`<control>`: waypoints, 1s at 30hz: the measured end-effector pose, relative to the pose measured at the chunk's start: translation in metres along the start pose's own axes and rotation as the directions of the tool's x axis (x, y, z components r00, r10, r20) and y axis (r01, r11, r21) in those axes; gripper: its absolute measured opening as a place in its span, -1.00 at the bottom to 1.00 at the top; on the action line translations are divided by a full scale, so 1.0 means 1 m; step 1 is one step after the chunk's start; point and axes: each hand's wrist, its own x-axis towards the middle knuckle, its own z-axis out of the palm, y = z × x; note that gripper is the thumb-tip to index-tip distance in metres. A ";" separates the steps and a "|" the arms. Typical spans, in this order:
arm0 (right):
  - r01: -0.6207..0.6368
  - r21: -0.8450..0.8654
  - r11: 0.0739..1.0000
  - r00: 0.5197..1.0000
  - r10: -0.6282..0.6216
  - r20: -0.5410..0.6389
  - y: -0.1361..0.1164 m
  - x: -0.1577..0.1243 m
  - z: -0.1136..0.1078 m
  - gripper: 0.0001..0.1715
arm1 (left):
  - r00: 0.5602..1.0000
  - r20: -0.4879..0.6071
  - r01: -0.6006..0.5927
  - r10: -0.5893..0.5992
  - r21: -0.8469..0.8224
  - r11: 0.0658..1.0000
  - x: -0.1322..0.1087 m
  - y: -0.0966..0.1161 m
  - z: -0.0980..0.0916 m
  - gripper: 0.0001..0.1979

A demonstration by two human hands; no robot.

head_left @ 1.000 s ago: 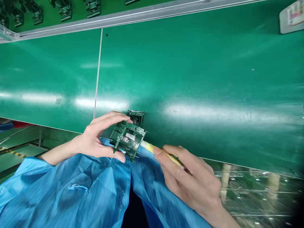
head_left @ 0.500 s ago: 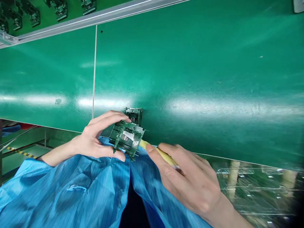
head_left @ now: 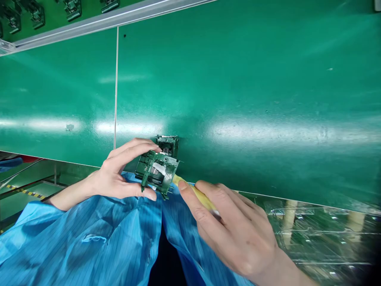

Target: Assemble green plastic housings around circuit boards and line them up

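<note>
My left hand (head_left: 116, 174) grips a dark plastic mechanism (head_left: 168, 169) between its thumb below and fingers above, tilted above the table's near edge. My right hand (head_left: 235, 226) pinches a slim yellow-handled tool (head_left: 202, 196), its front end against the right side of the mechanism. Inside that frame a pale strip lies in line with the handle; whether it is the tool's tip I cannot tell. Just behind, a second similar mechanism (head_left: 172, 141) rests on the table, partly hidden by the held one and my left fingers.
The glossy green table (head_left: 238, 79) stretches to both sides, crossed by a thin pale seam (head_left: 116, 87). A metal rail (head_left: 89, 27) borders its far left edge, with several dark mechanisms (head_left: 71, 10) beyond. Below the near edge at right are clear trays (head_left: 321, 230).
Both hands keep their holds, with the mechanism and tool shifted very slightly left. The background has moved a little up and left in the view.
</note>
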 end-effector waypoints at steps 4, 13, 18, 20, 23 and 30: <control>0.003 -0.020 1.000 1.000 -0.003 0.013 -0.001 -0.001 -0.001 -0.70 | 1.000 0.002 0.002 -0.002 -0.015 1.000 0.000 -0.002 0.001 -0.17; -0.044 -0.059 0.997 0.999 0.043 -0.026 -0.005 -0.008 -0.008 -0.68 | 0.998 -0.059 0.005 -0.006 -0.025 1.000 -0.001 -0.006 0.000 -0.20; -0.040 -0.046 0.998 0.999 0.038 -0.036 -0.004 -0.006 -0.005 -0.68 | 0.999 -0.041 0.010 -0.011 -0.022 1.000 0.001 -0.005 0.000 -0.21; -0.042 -0.045 0.998 0.998 0.040 -0.041 -0.003 -0.003 -0.002 -0.69 | 0.999 -0.036 0.007 -0.008 -0.022 1.000 0.001 -0.004 0.001 -0.21; -0.026 -0.025 0.999 1.000 0.025 -0.016 -0.003 0.001 0.001 -0.70 | 0.999 -0.032 0.008 -0.008 -0.021 1.000 0.001 -0.003 0.001 -0.21; 0.003 -0.034 0.999 1.000 -0.004 -0.013 -0.005 -0.001 0.000 -0.69 | 1.000 -0.025 0.002 -0.002 -0.013 1.000 0.002 -0.003 0.001 -0.20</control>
